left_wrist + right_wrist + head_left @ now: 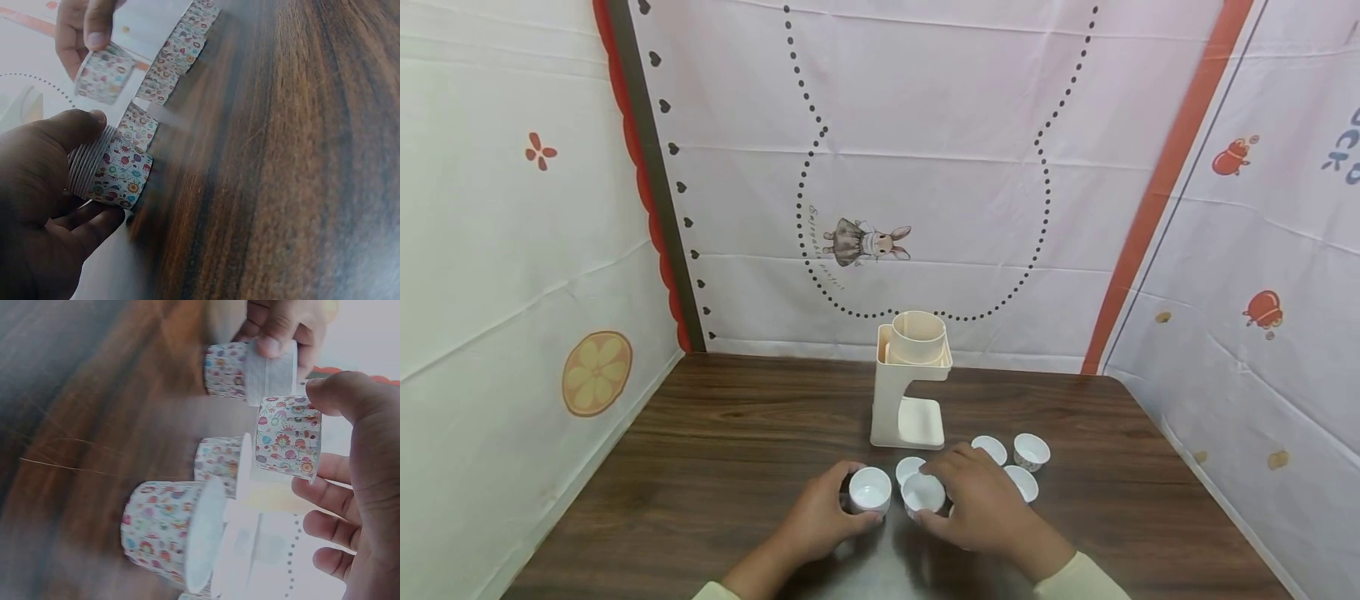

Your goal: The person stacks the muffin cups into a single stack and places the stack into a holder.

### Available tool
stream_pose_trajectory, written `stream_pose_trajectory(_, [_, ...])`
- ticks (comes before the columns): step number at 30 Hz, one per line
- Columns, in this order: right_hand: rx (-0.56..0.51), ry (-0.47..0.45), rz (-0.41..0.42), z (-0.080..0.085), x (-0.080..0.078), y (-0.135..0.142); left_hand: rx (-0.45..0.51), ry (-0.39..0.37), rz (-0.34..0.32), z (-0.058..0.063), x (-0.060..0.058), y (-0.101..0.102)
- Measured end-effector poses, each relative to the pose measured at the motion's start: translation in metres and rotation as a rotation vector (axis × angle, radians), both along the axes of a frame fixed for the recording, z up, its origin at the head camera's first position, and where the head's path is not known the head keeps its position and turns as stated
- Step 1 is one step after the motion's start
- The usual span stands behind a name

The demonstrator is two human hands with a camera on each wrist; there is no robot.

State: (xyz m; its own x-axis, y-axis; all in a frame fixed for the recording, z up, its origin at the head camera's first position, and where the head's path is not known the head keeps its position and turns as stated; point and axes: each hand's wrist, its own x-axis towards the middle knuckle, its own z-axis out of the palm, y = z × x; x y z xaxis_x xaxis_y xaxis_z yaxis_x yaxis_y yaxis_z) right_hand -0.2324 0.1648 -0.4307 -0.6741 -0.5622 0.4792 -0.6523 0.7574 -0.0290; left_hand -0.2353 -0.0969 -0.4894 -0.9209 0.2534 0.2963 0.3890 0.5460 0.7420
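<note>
My left hand (820, 515) grips a nested stack of paper baking cups (870, 492), thumb on one side and fingers on the other. In the left wrist view the stack (115, 165) shows many close-set white rims above a colourful flower print. Between thumb and fingertips, my right hand (981, 504) pinches a single printed paper cup (289, 437), raised beside the stack. Just behind this held cup stands another cup (909, 467) on the table. More single cups (1032, 451) stand to the right of my right hand, which partly covers one of them.
A cream stand with a round holder on top (917, 342) and a flat base (921, 422) stands behind the cups. The dark wooden table (760, 417) is walled by printed cloth (962, 167) at the back and both sides.
</note>
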Motion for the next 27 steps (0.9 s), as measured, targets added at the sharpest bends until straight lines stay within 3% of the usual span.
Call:
stream_pose_trajectory(10, [-0.032,0.014,-0.018,0.015,-0.002,0.0,0.033,-0.011,-0.022,-0.001,0.0,0.007])
stream_pose_trajectory(16, [-0.055,-0.018,0.015,0.021,-0.002,-0.009,0.05,-0.034,-0.026,0.0,0.002,0.009])
stream_pose_trajectory(21, [-0.06,-0.051,0.026,0.022,-0.001,-0.017,0.055,-0.041,-0.023,0.0,0.002,0.009])
stream_pose_trajectory(27, [-0.074,-0.028,0.048,0.019,-0.004,-0.025,0.063,-0.038,-0.023,-0.002,0.001,0.011])
